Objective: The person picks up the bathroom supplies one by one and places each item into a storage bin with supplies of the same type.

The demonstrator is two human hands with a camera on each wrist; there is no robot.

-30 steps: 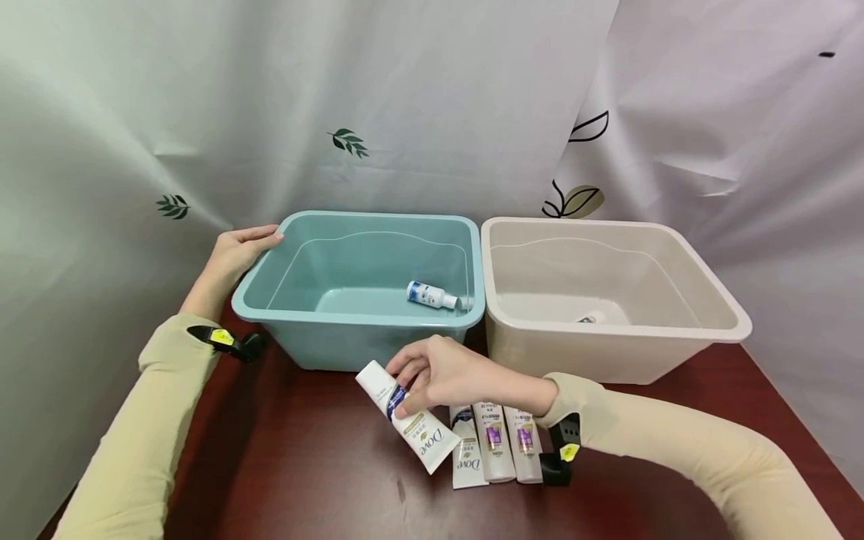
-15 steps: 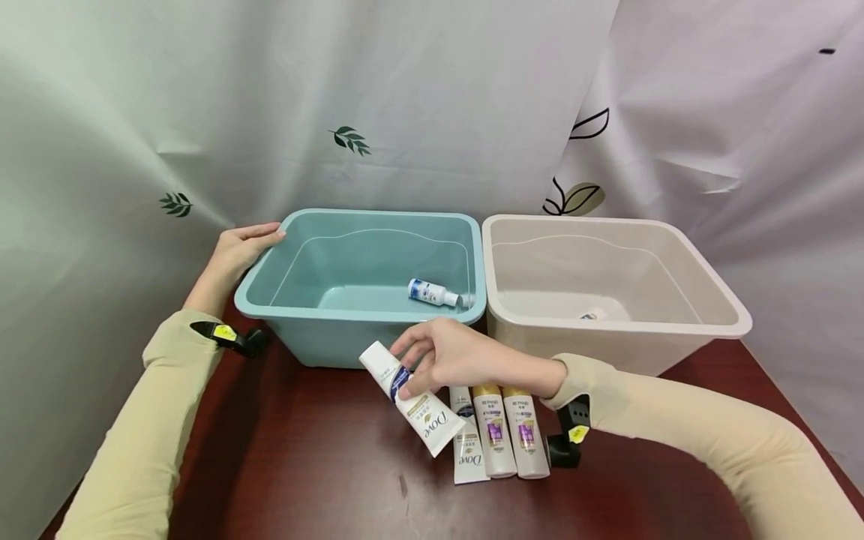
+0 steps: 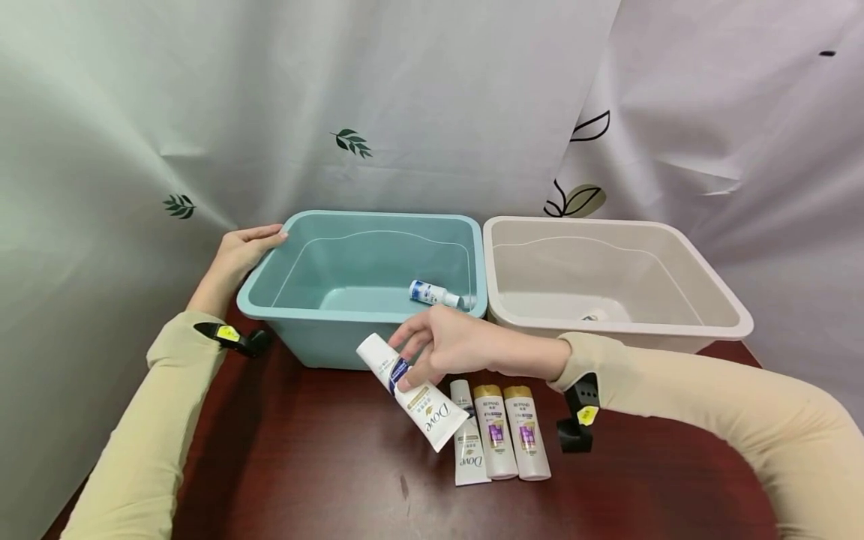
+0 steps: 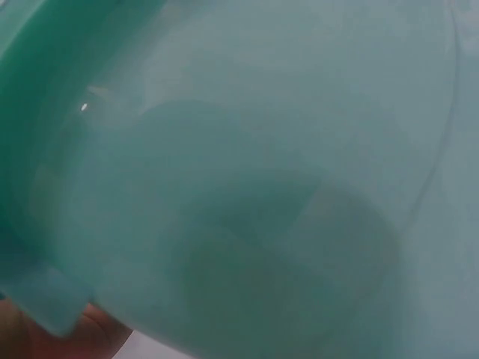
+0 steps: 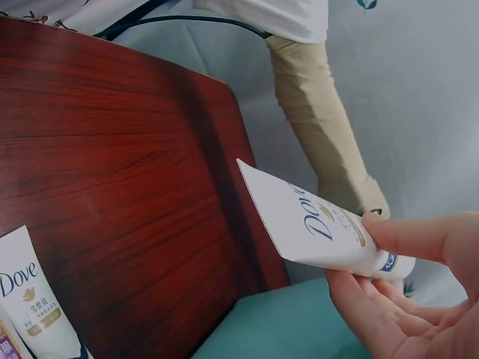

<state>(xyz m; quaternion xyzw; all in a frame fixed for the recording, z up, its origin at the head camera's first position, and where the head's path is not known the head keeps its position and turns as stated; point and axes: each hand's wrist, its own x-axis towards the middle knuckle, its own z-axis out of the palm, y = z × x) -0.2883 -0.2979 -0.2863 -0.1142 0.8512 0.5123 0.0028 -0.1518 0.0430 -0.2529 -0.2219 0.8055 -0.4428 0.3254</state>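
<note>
The right hand (image 3: 459, 341) pinches a white tube (image 3: 427, 409) by its middle, maybe so it won't tip. Right of its fingers lie another tube (image 3: 470, 454) and two bottles (image 3: 497, 442). The left hand (image 3: 239, 256) touches the blue tub (image 3: 317, 313), perhaps steadying it; whether it grips, I can't tell.

Sheet-screened tabletop workspace, pale leaf-printed sheeting (image 3: 432, 82) behind and alongside, reddish wood-grain table (image 3: 324, 480), room type unclear.
</note>
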